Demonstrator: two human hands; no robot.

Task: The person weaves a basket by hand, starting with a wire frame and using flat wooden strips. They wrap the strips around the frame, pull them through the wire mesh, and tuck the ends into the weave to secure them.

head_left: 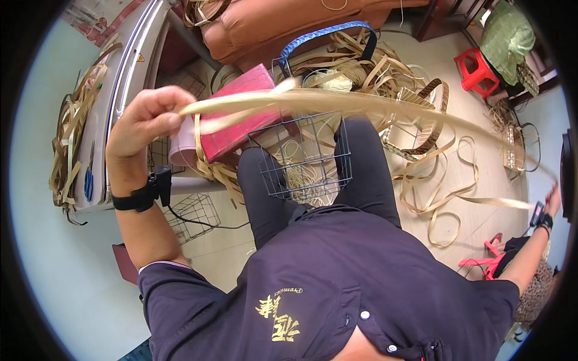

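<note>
My left hand [153,117] is raised at the left, with thumb and fingers closed on one end of a long tan weaving strip [361,101]. The strip stretches across in front of me, blurred by motion, and its loose folded tail hangs near the left hand. Far out at the right rim, my right hand [552,200] is at the strip's other end; its fingers are small and partly blurred, but look closed on it. A dark wire basket frame [301,162] with a blue-wrapped handle [325,30] stands between my knees, below the strip.
A red stool [241,114] stands left of the wire frame. Piled strips [361,60] and a partly woven basket [415,123] lie beyond and to the right. Loose strip loops [442,192] cover floor there. A table [129,78] holds strips and blue-handled scissors [88,183].
</note>
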